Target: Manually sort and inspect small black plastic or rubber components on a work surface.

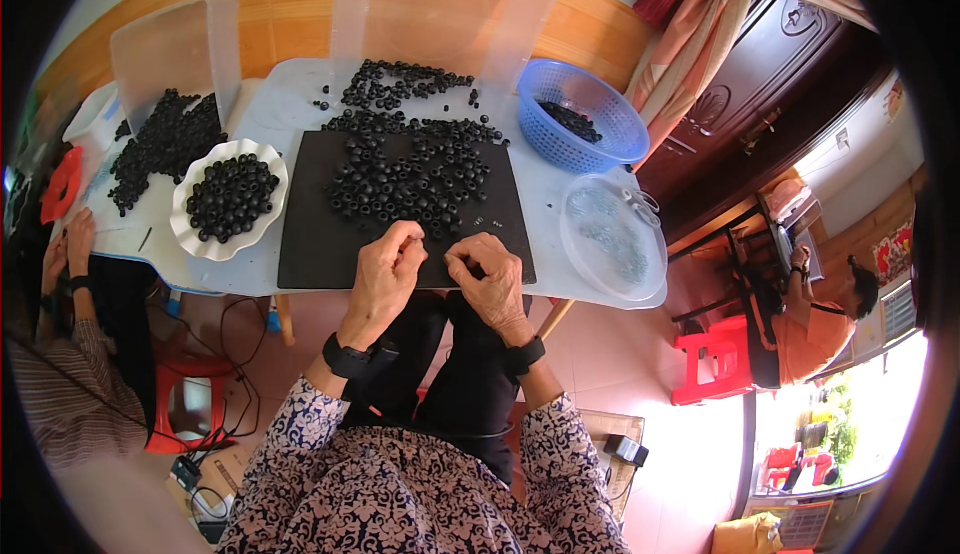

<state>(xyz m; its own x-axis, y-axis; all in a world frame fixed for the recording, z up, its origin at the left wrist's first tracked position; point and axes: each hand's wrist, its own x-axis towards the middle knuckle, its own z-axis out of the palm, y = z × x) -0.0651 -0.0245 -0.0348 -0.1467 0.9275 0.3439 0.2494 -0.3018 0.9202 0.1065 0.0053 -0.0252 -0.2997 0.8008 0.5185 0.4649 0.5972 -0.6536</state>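
My left hand (383,276) and my right hand (490,279) rest side by side at the near edge of a black mat (310,244). Fingers of both are curled and pinched; the left thumb and forefinger seem to pinch a small black ring, though it is too small to be sure. What the right fingers hold is hidden. A heap of small black rings (405,179) lies on the mat just beyond my fingertips. Both wrists wear black bands.
A white scalloped plate (188,236) of black rings stands left of the mat. A blue basket (600,144) and a clear round lid (612,237) are on the right. Clear bins stand behind. Another person's hands (62,254) work at far left; someone sits at right.
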